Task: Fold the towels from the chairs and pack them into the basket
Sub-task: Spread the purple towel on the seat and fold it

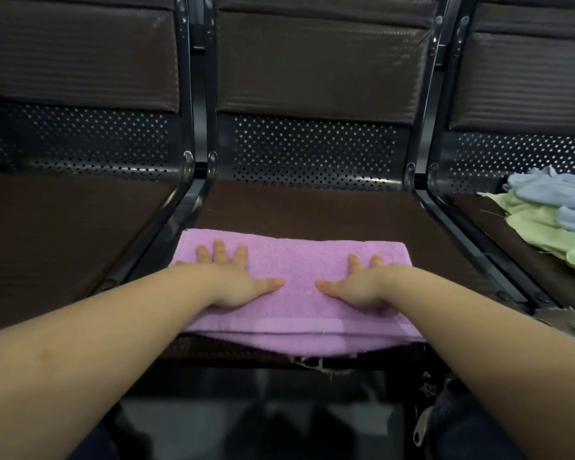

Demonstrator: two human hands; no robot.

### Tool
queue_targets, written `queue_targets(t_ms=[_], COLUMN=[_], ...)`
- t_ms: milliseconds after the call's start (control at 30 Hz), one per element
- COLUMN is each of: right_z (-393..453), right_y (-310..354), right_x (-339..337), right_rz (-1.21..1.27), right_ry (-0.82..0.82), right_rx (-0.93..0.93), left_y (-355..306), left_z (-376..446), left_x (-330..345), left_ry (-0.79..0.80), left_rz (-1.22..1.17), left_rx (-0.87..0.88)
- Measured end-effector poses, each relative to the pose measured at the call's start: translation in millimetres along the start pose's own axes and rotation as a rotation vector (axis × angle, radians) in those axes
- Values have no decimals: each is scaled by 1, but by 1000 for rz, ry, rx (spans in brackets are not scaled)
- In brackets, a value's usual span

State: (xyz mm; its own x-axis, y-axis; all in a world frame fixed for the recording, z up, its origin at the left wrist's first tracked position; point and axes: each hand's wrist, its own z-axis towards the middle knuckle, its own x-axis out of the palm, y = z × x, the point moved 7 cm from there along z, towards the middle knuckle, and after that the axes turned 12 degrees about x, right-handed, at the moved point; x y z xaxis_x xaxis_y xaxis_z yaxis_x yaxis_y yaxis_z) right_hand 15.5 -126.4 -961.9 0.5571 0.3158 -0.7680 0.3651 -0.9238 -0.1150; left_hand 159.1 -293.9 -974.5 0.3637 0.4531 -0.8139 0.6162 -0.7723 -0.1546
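Both hands [299, 287] press flat on the folded purple towel [296, 270].

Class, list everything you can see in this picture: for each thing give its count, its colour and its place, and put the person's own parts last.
Folded purple terry towel: one, purple, flat on the front of the middle seat, its near edge overhanging.
Unfolded light blue cloth towel: one, light blue, heaped on the right seat, on top of the green one.
Unfolded pale green cloth towel: one, pale green, on the right seat.
Dark padded chairs with perforated metal backs: three, brown and black, side by side.
Left hand: one, pressing flat on the purple towel's left part.
Right hand: one, pressing flat on its right part.
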Motion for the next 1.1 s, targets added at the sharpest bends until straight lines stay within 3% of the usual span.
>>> queue_targets(t_ms=[233, 433, 567, 800, 1100], right_z=[43, 36, 11, -50, -84], right_y=[2, 9, 50, 121, 163], right_x=[-16, -22, -18, 17, 30], right_rz=[78, 92, 62, 69, 124], right_ry=[-97, -190, -280, -252, -334], right_rx=[-53, -57, -253, -647, -784], left_y=[-10, -4, 14, 60, 95], left_z=[33, 36, 24, -13, -46], left_x=[-15, -18, -18, -12, -5], left_ry=[-180, -204, -186, -161, -304], left_rz=[16, 49, 98, 35, -58], left_rx=[9, 118, 250, 362, 515])
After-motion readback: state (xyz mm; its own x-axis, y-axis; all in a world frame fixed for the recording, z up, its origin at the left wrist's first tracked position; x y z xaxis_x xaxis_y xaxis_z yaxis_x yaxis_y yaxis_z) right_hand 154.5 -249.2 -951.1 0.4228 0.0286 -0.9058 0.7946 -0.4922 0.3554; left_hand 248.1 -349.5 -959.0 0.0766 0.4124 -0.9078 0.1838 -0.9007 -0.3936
